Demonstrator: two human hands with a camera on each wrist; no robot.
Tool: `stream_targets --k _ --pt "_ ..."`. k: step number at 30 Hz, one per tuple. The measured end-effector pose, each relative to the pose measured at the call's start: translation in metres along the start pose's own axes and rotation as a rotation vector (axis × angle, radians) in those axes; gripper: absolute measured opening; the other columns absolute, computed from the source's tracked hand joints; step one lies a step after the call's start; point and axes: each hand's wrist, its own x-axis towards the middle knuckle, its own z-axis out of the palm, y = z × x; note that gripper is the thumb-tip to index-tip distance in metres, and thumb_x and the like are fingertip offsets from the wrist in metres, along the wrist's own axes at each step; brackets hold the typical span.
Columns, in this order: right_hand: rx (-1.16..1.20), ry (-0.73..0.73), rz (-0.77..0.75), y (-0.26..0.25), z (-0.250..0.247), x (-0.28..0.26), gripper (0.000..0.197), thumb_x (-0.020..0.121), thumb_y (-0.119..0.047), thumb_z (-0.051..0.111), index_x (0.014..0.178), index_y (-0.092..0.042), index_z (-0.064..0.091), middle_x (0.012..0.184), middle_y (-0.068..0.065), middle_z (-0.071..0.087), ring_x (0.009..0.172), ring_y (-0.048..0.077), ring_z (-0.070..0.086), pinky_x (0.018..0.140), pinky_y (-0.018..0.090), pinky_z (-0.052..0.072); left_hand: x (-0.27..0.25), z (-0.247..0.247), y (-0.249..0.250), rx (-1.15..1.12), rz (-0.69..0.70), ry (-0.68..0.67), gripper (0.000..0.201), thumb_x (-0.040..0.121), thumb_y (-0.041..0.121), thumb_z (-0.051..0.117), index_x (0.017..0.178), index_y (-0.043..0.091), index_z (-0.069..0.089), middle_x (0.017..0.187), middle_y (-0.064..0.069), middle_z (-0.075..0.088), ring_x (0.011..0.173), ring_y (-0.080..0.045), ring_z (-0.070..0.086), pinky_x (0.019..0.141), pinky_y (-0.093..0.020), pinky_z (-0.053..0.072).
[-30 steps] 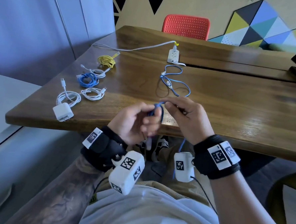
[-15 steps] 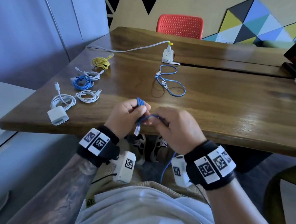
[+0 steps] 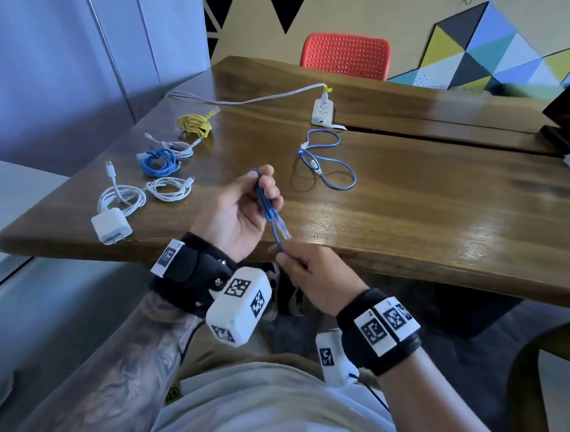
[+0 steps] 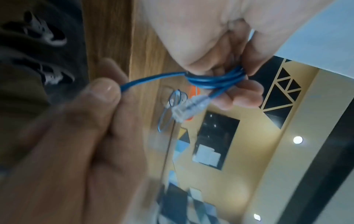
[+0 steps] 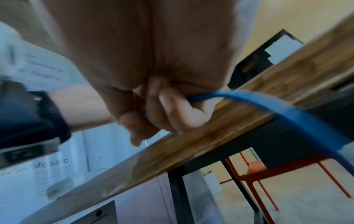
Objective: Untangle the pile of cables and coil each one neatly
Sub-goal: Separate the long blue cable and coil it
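Note:
A blue network cable [image 3: 267,205] is wound in a few loops round the fingers of my left hand [image 3: 244,210], above the table's near edge; its clear plug [image 3: 283,230] hangs below the loops. In the left wrist view the loops [image 4: 214,80] and plug [image 4: 188,107] show plainly. My right hand [image 3: 306,277] pinches the free run of the same cable [image 5: 206,95] just below the table edge; the cable trails down past my lap. A second blue cable [image 3: 327,161] lies loose on the table.
Coiled cables lie in a row at the table's left: yellow [image 3: 195,125], white [image 3: 177,147], blue [image 3: 156,163], white [image 3: 168,188], and a white one with a charger [image 3: 111,228]. A white power strip [image 3: 322,111] sits mid-table, a red chair [image 3: 345,56] behind.
My left hand has risen and turned palm-up with the loops on it. My right hand has dropped below the table edge, drawing the cable's free run out.

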Motion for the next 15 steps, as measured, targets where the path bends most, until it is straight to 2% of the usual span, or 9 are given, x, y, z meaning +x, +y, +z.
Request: stream_targets --k 2,3,5,7,8,10,12,14,15 --pt "-0.081 -0.059 -0.026 -0.008 0.000 -0.004 0.019 0.102 -0.034 0.054 0.105 -0.023 0.069 0.085 -0.009 0.070 0.080 0.010 0.062 0.078 0.034 0.052 0.011 -0.011 -0.005 0.160 0.121 0.120 0.028 0.105 0.006 0.035 0.096 0.002 0.061 0.070 -0.001 0.062 0.064 -0.014 0.063 0.068 -0.026 0.055" --pt "-0.125 -0.047 -0.057 -0.013 -0.002 -0.005 0.019 0.101 -0.035 0.054 0.101 -0.022 0.069 0.085 -0.005 0.070 0.081 0.016 0.061 0.077 0.038 0.052 0.014 -0.017 -0.007 0.297 0.167 0.148 0.028 0.106 0.004 0.035 0.095 0.002 0.061 0.069 -0.002 0.064 0.065 -0.016 0.065 0.069 -0.028 0.056" --pt "-0.205 0.042 -0.145 -0.021 -0.012 -0.004 0.019 0.099 -0.034 0.055 0.096 -0.020 0.067 0.077 -0.006 0.065 0.072 0.017 0.056 0.067 0.039 0.049 0.015 -0.029 -0.013 0.659 0.210 0.114 0.025 0.105 0.003 0.039 0.096 0.002 0.062 0.071 -0.002 0.068 0.067 -0.018 0.067 0.070 -0.029 0.056" --pt "-0.261 0.150 -0.207 -0.027 -0.027 -0.001 0.013 0.096 -0.031 0.059 0.093 -0.022 0.069 0.065 -0.012 0.052 0.065 0.011 0.044 0.058 0.034 0.039 0.006 -0.029 -0.018 0.993 0.164 0.001 0.020 0.101 0.006 0.047 0.094 0.004 0.066 0.073 -0.001 0.068 0.068 -0.013 0.065 0.066 -0.023 0.052" --pt "-0.274 0.201 -0.214 -0.028 -0.035 0.000 0.008 0.094 -0.029 0.064 0.092 -0.024 0.070 0.060 -0.014 0.046 0.065 0.010 0.040 0.057 0.032 0.034 0.001 -0.025 -0.019 1.072 0.121 -0.055 0.020 0.100 0.007 0.050 0.089 0.004 0.066 0.071 -0.001 0.067 0.064 -0.011 0.062 0.062 -0.021 0.049" --pt "-0.254 0.292 -0.213 -0.025 -0.050 0.004 0.003 0.088 -0.026 0.073 0.091 -0.028 0.073 0.061 -0.015 0.044 0.065 0.010 0.042 0.057 0.031 0.036 -0.008 -0.012 -0.021 1.025 0.023 -0.112 0.031 0.102 0.008 0.045 0.077 0.002 0.062 0.061 -0.006 0.060 0.053 -0.016 0.056 0.053 -0.022 0.045" --pt "-0.186 0.386 -0.189 -0.017 -0.061 0.008 0.007 0.086 -0.028 0.078 0.092 -0.029 0.075 0.069 -0.012 0.051 0.065 0.009 0.048 0.060 0.028 0.041 -0.013 -0.003 -0.018 0.968 -0.093 -0.125 0.044 0.106 0.015 0.037 0.073 -0.001 0.061 0.052 -0.008 0.051 0.044 -0.019 0.046 0.045 -0.025 0.039" --pt "-0.074 0.453 -0.160 -0.009 -0.067 0.011 0.008 0.090 -0.030 0.076 0.097 -0.030 0.078 0.078 -0.014 0.060 0.068 0.007 0.053 0.064 0.021 0.041 -0.016 -0.001 -0.012 0.835 -0.227 -0.163 0.046 0.102 0.019 0.035 0.071 0.001 0.063 0.048 -0.004 0.042 0.041 -0.017 0.036 0.044 -0.026 0.032" --pt "-0.024 0.471 -0.150 -0.005 -0.065 0.012 0.010 0.093 -0.029 0.073 0.101 -0.029 0.079 0.082 -0.016 0.064 0.071 0.005 0.056 0.067 0.021 0.043 -0.017 0.001 -0.008 0.693 -0.289 -0.180 0.042 0.098 0.021 0.037 0.070 0.004 0.063 0.049 -0.001 0.039 0.040 -0.015 0.033 0.045 -0.025 0.032"
